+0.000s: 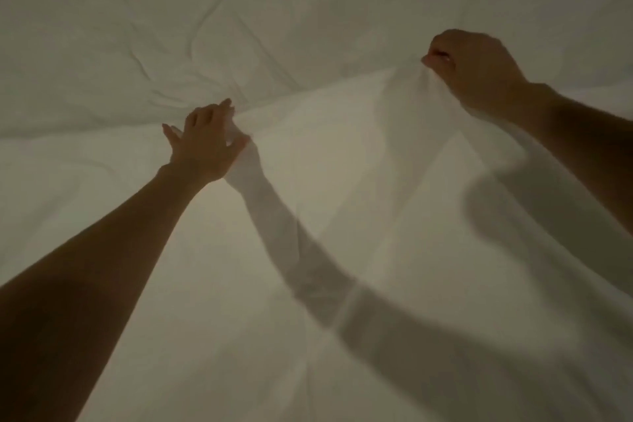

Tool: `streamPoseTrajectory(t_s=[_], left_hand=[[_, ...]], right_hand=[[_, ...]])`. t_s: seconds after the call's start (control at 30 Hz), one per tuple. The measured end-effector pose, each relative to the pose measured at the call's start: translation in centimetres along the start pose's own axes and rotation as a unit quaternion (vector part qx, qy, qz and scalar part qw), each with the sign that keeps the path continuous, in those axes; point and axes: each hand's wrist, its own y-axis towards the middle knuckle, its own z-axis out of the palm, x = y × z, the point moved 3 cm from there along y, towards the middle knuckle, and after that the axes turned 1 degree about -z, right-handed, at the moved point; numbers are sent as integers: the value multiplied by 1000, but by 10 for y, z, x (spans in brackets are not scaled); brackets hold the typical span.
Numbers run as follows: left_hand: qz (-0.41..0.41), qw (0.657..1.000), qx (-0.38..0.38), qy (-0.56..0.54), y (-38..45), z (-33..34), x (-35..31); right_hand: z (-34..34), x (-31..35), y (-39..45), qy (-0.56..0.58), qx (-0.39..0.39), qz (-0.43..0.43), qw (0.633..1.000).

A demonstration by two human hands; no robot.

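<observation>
A thin white sheet [359, 181] is stretched between my two hands over a wrinkled white bed surface [171, 27]. My left hand [205, 140] pinches the sheet's far edge between thumb and fingers, left of centre. My right hand [472, 68] is higher and to the right, its fingers curled round a bunch of the same edge. The sheet hangs from both hands toward me, and the shadows of my arms fall across it.
White bedding fills the whole view, with creases at the upper left. The light is dim. No bed edge or other object shows.
</observation>
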Motion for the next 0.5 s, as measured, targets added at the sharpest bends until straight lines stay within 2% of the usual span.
streamPoseTrajectory(t_s=[0.1,0.2,0.27,0.37,0.5], left_hand=[[-25,1000,13,12,7,13,-3],[-34,998,-43,26,15,15,-11],[14,998,-64,25,22,15,-26],[87,994,-65,31,36,19,-60],[38,997,-54,38,48,21,-65]], right_hand=[[31,-12,-3,-21,55,36,998],[42,-27,-14,-26,79,81,993],[35,-41,-15,-56,110,105,987],[12,-51,-8,-51,159,94,982],[4,-57,2,-97,105,70,987]])
